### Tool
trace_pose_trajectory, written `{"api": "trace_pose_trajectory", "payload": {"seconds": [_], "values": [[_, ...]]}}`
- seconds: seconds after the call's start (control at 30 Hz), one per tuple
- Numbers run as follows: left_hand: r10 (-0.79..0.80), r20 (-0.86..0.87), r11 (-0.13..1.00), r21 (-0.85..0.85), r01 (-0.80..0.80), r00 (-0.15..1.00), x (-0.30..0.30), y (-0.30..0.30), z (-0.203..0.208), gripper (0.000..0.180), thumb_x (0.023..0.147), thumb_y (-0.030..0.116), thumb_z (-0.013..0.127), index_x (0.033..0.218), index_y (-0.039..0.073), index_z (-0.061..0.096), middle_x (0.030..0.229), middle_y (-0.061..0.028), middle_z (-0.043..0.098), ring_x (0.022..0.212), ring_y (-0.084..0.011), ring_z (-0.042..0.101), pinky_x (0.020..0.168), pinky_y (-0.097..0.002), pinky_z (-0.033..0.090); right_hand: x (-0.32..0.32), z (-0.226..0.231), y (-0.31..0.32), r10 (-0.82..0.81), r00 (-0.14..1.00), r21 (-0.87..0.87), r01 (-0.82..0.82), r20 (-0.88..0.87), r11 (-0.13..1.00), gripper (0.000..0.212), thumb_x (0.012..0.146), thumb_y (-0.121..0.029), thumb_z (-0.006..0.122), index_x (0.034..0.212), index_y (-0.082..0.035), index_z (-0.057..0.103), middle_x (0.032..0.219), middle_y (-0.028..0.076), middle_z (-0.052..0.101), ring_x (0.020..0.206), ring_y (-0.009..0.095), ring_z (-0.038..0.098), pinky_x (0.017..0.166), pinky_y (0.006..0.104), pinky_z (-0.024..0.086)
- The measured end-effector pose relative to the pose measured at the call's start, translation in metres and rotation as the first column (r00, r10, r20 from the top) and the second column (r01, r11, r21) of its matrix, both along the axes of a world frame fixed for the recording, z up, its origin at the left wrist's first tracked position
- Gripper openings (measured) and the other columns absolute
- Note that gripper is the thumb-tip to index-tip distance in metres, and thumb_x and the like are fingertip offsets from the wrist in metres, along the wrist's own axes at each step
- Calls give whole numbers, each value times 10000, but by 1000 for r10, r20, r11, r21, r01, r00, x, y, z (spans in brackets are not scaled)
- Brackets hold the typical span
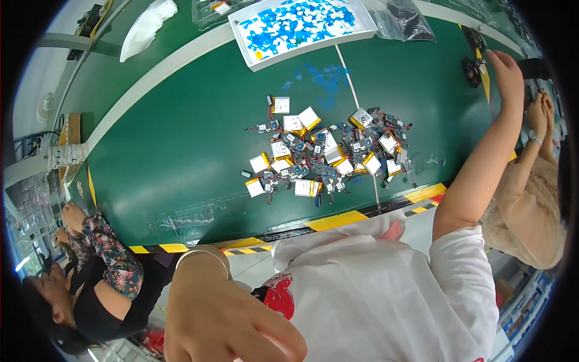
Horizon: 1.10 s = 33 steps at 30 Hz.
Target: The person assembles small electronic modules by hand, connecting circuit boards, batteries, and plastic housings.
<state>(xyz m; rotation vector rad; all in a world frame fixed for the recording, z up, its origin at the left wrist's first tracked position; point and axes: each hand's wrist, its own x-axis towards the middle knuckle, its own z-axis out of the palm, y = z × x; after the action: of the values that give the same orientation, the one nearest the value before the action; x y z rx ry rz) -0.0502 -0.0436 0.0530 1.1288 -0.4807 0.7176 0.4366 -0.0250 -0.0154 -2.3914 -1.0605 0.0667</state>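
Note:
My left hand [235, 320] is raised close to the view, a bangle at its wrist; its fingertips run off the lower edge. My right arm stretches to the table's far right, where my right hand [508, 72] is beside a black round-bodied device [471, 71]. Its fingers bend toward the device but are too hidden to show a grip. Between my arms, mid-table, lies a loose pile of small circuit boards [319, 166] with red and black wires. Silver flat battery packs [309, 118] with yellow tape are mixed through it. Neither hand touches the pile.
A white tray [241, 42] of blue and white bits stands at the back, beside a clear plastic bag [401, 21]. Yellow-and-black tape [338, 221] lines the table's [169, 151] near edge. One person [102, 259] sits at left, another [522, 199] at right.

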Motion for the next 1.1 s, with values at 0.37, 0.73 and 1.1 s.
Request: {"api": "trace_pose_trajectory", "payload": {"seconds": [0.37,0.73,1.1], "values": [[-71,-30,995,-72,68,997,3,7,-6,121,797,93,672,918,87,672,919,-60,617,762,-206,556,617,-325,445,-141,4,17,536,843,429,-469,-42,772,198,846,-142,629,988,-6,650,908,10,645,832,87,565,758,217,423],[952,-281,303,923,-239,120,13,64,-77,176,682,-27,633,854,7,613,756,-117,590,714,-284,579,645,-367,463,-261,-5,-13,988,91,30,-995,-125,95,315,706,-117,683,1019,-121,651,919,58,564,892,245,540,776,365,446],[876,-472,482,850,-211,100,6,70,-78,249,667,-73,677,900,8,647,761,-80,578,660,-163,554,596,-262,465,-253,-4,-12,991,100,47,-993,-85,105,148,721,-141,670,853,-75,667,843,52,555,832,239,548,747,360,442]]}}
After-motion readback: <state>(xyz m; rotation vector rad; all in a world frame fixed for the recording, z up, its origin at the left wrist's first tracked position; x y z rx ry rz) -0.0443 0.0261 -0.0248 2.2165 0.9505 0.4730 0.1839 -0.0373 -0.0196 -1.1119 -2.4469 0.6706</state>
